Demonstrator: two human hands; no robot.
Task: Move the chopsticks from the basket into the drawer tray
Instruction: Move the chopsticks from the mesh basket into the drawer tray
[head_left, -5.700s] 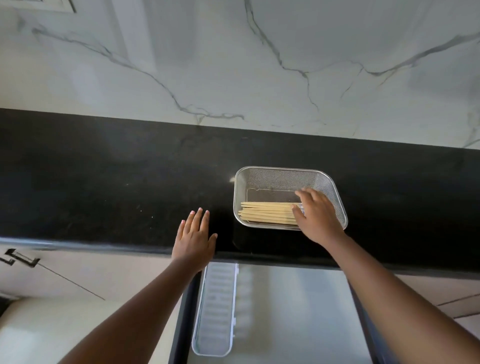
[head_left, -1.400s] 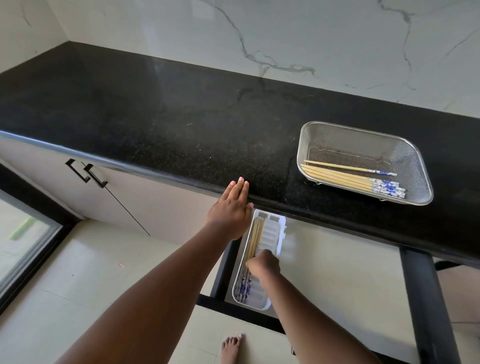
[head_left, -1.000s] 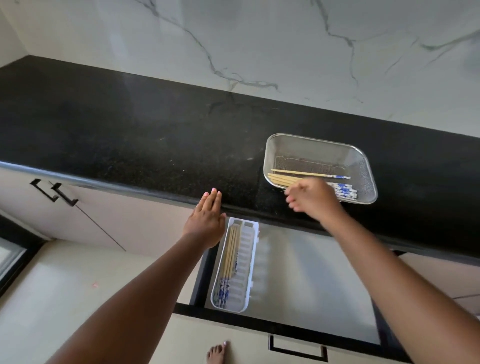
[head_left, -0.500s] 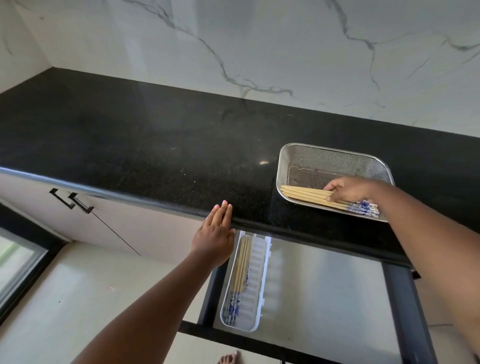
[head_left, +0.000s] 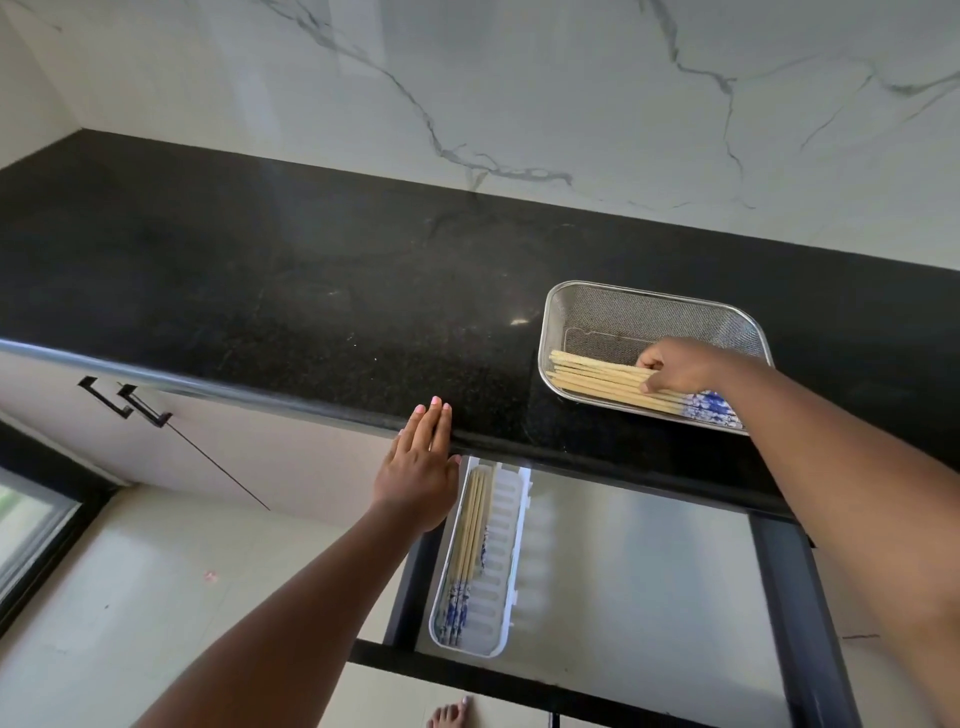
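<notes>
A metal mesh basket (head_left: 623, 306) sits on the black counter at the right. Several pale chopsticks (head_left: 597, 376) with blue-patterned ends lie along its near side. My right hand (head_left: 680, 369) reaches into the basket, its fingers curled over the middle of the chopsticks. Below the counter the drawer is pulled out, and a white drawer tray (head_left: 506, 561) lies along its left side with a few chopsticks (head_left: 470, 535) in it. My left hand (head_left: 418, 473) rests flat, fingers together, against the counter's front edge above the tray's far end.
The black counter (head_left: 260, 291) stretches left under a marble wall. The drawer has a grey floor (head_left: 639, 587) and a black frame (head_left: 800, 597). Cupboard doors with black handles (head_left: 127, 402) are at the left. A bare foot (head_left: 452, 714) shows on the floor.
My right hand left the tray, rose to the basket and now closes its fingers over the chopsticks there. The left hand has stayed on the counter edge.
</notes>
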